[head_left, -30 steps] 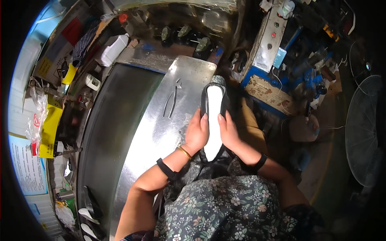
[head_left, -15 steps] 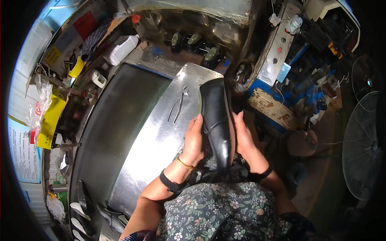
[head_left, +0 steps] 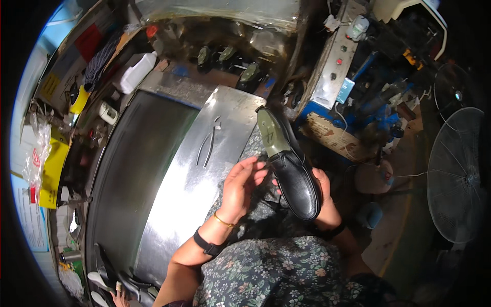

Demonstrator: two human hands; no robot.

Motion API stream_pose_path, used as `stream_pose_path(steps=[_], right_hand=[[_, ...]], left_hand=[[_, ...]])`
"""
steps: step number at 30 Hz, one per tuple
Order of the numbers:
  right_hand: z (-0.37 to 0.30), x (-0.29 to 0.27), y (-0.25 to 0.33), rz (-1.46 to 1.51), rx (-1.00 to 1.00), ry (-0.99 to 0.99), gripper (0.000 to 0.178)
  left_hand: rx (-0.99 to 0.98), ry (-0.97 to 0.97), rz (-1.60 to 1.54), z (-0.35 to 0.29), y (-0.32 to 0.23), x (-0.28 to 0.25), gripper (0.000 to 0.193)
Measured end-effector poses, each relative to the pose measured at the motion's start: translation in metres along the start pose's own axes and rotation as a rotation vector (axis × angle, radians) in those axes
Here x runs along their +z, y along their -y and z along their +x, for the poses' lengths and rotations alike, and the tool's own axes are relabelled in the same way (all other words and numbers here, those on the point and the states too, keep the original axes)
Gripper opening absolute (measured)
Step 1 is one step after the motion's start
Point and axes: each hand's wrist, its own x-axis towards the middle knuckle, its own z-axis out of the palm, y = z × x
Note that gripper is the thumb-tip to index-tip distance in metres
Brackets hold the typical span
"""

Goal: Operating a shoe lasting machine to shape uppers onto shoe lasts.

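A black leather shoe (head_left: pixel 296 187) is tilted over my lap, its toe pointing toward me. A green last (head_left: pixel 271 134) shows in the shoe's opening and bears a dark mark. My right hand (head_left: pixel 326 197) grips the shoe along its right side and from underneath; fingertips show at its left edge. My left hand (head_left: pixel 243 184) is just left of the shoe, fingers apart and holding nothing. Steel pincers (head_left: pixel 205 148) lie on the shiny metal plate (head_left: pixel 171 204) beyond my left hand.
A dark conveyor belt (head_left: pixel 128 158) runs left of the plate. At lower left, another person's hand (head_left: pixel 120 297) is beside several black shoes (head_left: pixel 105 266). Several lasted shoes (head_left: pixel 249 77) stand at the back. A machine's control panel (head_left: pixel 335 61) and a large fan (head_left: pixel 455 176) are at right.
The shoe has turned over from its smooth side to its upper and last. My left hand has let go and opened. Another person's hand has appeared at lower left.
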Motion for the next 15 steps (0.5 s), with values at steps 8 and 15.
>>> stream_pose_path(steps=[8,15], right_hand=[[-0.039,0.019,0.053,-0.282,-0.3,-0.177,0.069],[-0.009,0.045,-0.017,-0.638,-0.45,-0.25,0.084]], left_hand=[[-0.085,0.164,0.201,0.007,0.02,0.011,0.039],[-0.046,0.284,-0.131,0.025,0.024,0.052,0.051]])
